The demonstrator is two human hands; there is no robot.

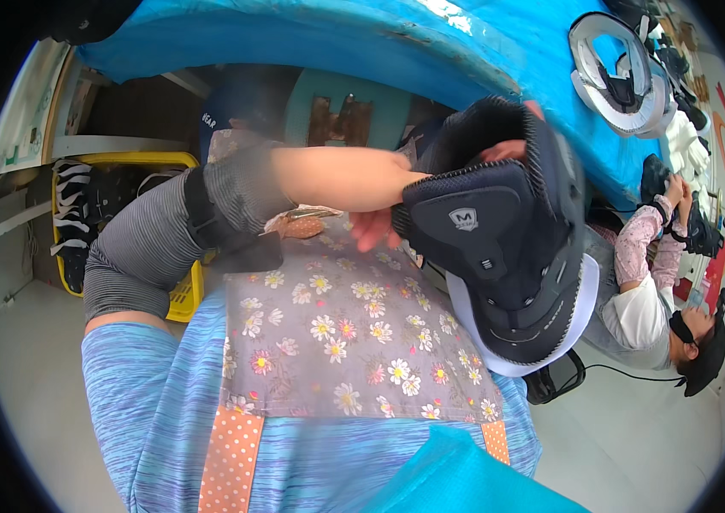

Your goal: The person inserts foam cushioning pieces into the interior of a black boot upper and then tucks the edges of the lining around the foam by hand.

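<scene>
A large black padded liner [499, 231] with striped edging, a light emblem and a white curved rim is held up in front of my apron, to the right. Its deep opening faces upward. My right hand [506, 152] grips the far wall, with fingers showing inside the opening and at the upper edge. That arm is hidden behind the liner. My left hand [379, 224] is at the liner's left edge, fingers bent and slightly blurred. Whatever small thing it may pinch cannot be made out.
Above runs a blue-covered table [294, 30], bearing a grey and white padded ring [623, 77]. A yellow basket [184, 295] with black and white pieces stands at left. Another person [649, 274] handles a black piece at right. A dark-framed object [557, 376] lies below the liner.
</scene>
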